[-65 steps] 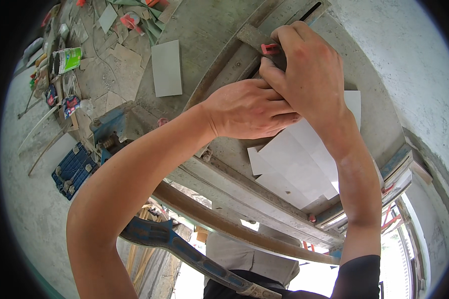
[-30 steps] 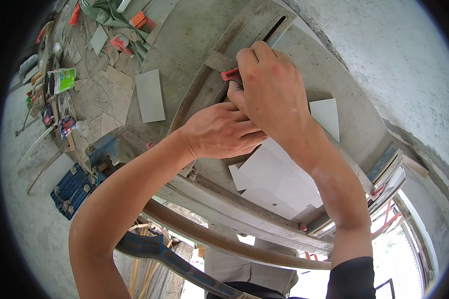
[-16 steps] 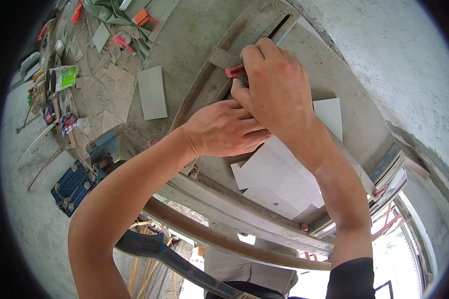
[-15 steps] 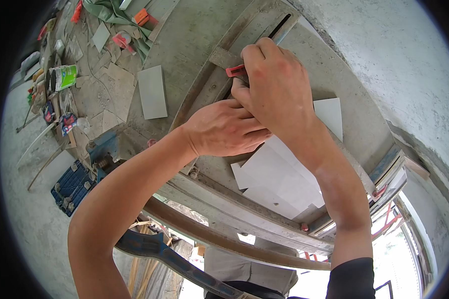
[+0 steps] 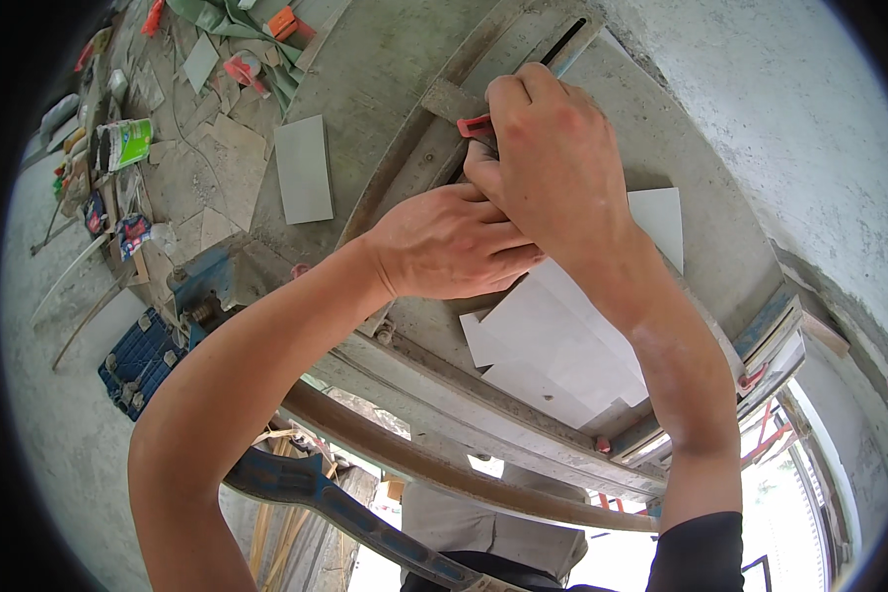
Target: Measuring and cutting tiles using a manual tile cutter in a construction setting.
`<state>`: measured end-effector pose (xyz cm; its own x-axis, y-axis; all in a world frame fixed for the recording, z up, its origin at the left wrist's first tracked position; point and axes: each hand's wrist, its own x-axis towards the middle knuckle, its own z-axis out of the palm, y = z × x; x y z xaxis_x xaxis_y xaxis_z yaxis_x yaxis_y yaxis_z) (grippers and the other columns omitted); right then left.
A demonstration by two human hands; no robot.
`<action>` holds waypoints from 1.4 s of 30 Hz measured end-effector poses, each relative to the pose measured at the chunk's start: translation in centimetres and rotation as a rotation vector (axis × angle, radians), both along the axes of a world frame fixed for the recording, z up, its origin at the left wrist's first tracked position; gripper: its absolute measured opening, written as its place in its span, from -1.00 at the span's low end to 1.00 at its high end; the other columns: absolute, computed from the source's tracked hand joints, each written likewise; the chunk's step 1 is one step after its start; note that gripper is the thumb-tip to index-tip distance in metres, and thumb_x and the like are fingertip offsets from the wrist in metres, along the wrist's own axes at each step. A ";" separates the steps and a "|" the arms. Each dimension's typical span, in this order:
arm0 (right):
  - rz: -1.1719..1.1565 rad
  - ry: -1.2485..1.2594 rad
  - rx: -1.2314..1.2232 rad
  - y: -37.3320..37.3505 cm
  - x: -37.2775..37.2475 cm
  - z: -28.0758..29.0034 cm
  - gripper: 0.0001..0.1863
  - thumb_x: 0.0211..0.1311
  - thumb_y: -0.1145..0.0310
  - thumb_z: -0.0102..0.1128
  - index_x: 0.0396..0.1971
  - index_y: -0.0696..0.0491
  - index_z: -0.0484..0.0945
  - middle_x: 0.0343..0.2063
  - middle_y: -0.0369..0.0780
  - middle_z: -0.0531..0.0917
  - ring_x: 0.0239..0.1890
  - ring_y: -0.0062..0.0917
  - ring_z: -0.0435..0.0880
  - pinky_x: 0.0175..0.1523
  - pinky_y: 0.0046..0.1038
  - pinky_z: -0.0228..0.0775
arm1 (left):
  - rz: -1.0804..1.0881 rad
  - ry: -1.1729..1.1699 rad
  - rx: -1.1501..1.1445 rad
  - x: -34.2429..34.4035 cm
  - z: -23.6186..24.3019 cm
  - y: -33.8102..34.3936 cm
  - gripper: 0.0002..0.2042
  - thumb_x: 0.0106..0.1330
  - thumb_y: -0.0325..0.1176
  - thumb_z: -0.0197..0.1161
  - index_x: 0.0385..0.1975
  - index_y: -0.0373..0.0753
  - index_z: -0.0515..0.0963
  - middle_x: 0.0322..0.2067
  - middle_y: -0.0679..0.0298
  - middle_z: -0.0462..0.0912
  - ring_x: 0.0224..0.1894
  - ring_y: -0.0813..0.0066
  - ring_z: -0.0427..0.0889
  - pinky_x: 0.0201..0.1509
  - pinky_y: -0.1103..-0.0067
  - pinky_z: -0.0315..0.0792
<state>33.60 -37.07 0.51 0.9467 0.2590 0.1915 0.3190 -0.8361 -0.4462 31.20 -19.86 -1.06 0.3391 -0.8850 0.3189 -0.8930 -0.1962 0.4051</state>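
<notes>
My right hand (image 5: 557,148) is closed around a small red tool (image 5: 475,126) with a dark slot in its side; the rest of it is hidden in the fist. This hand hovers over a wooden bench frame (image 5: 451,104), close to a long narrow black slot (image 5: 565,39). Below it my left hand (image 5: 454,242) lies flat on the bench, its fingers stretched toward the right wrist and partly covered by it. White flat pieces (image 5: 562,345) overlap on the bench under the right forearm. Another white piece (image 5: 659,222) shows beyond that forearm.
A loose pale tile (image 5: 304,170) lies left of the frame. Farther left are broken pieces, a green-and-white bucket (image 5: 126,148), a red tape dispenser (image 5: 245,73) and a blue toolbox (image 5: 140,363). A rough wall (image 5: 760,109) rises at the right. A blue-grey bar (image 5: 355,523) crosses in front.
The whole view has shifted slightly, so bench and hands appear a little higher. Both hands keep nearly the same places on the bench, and the right still grips the red tool.
</notes>
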 end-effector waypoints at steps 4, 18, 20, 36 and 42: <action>0.005 -0.005 -0.003 0.1 0.0 0.0 -0.71 0.08 0.36 0.51 -0.35 0.16 0.56 -0.29 -0.09 0.63 -0.27 -0.15 0.72 -0.13 -0.16 0.63 | -0.004 0.010 0.030 0.0 0.0 0.1 -0.76 0.33 -0.33 0.39 -0.03 -0.09 0.71 -0.11 0.45 0.73 -0.11 0.45 0.76 0.08 0.46 0.64; -0.002 -0.029 -0.046 0.1 -0.1 -0.4 -0.76 -0.01 0.38 0.47 -0.38 0.15 0.61 -0.32 -0.11 0.65 -0.28 -0.24 0.75 -0.10 -0.25 0.66 | -0.001 -0.017 0.049 0.0 0.1 0.1 -0.75 0.35 -0.30 0.38 0.01 -0.05 0.69 -0.13 0.49 0.69 -0.11 0.49 0.74 0.04 0.48 0.63; -0.007 -0.021 -0.020 0.2 0.0 -0.3 -0.72 0.03 0.37 0.50 -0.37 0.15 0.56 -0.31 -0.10 0.62 -0.28 -0.16 0.72 -0.16 -0.18 0.65 | -0.005 -0.016 0.066 0.0 0.2 0.2 -0.75 0.35 -0.29 0.38 0.01 -0.04 0.69 -0.12 0.50 0.69 -0.11 0.49 0.73 0.04 0.48 0.63; -0.140 0.120 0.383 -3.4 0.9 2.4 -0.74 0.29 0.33 0.39 -0.53 0.05 0.51 -0.53 -0.26 0.49 -0.43 -0.38 0.62 -0.27 -0.28 0.52 | -0.008 0.011 0.106 0.2 0.7 -0.4 -0.61 0.36 -0.26 0.44 0.18 -0.11 0.66 0.33 0.43 0.63 0.31 0.36 0.67 0.45 0.34 0.55; -0.594 0.779 1.775 -7.9 3.2 3.6 -0.42 0.51 0.24 0.19 -0.69 -0.19 0.06 -0.74 -0.46 0.07 -0.69 -0.65 -0.02 -0.52 -0.42 -0.17 | -0.038 0.057 0.102 0.5 0.8 -0.9 -0.46 0.41 -0.32 0.36 0.40 -0.18 0.47 0.61 0.38 0.34 0.64 0.37 0.31 0.74 0.33 0.25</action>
